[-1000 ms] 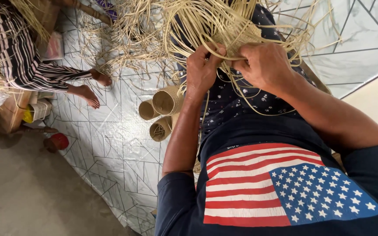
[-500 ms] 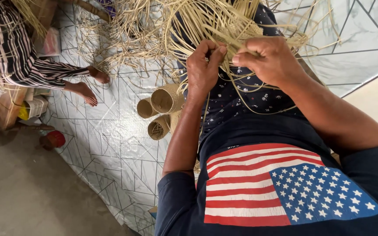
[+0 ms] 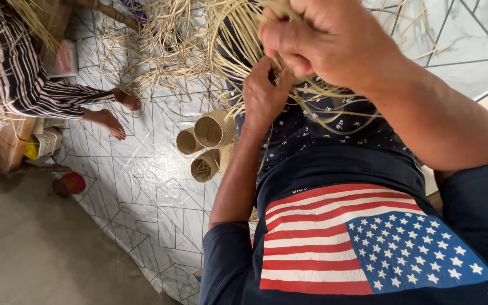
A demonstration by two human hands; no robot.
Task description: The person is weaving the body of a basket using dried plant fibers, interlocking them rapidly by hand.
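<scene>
Two hands: both work in a bundle of pale straw strands (image 3: 238, 34) in the upper middle of the frame.
Right hand (image 3: 323, 39): upper right of centre, closest to the camera, fingers curled into a fist and pinching a bunch of the strands at the top edge of the frame.
Left hand (image 3: 264, 93): just below and left of the right hand, fingers bent and pressed together around strands that run down from the bundle.
Straw strands: they fan out from the hands, some hanging over the lap, many lying loose on the floor toward the upper left.
Lap: covered in dark cloth with small white flowers (image 3: 334, 130), right under the hands.
Shirt: dark blue with a red, white and blue flag print (image 3: 362, 243), filling the lower right of the frame.
Woven tubes (image 3: 207, 144): three short round pieces made of the same straw, lying together on the floor just left of the left forearm, open ends toward the camera.
Floor covering (image 3: 136, 186): pale sheet with thin dark geometric lines, ending at bare concrete in the lower left.
Other person: in the upper left, in a striped sleeve (image 3: 26, 79), bare feet (image 3: 114, 110) on the sheet.
Red round object (image 3: 72, 183): left edge of the sheet; too small to tell what it is.
</scene>
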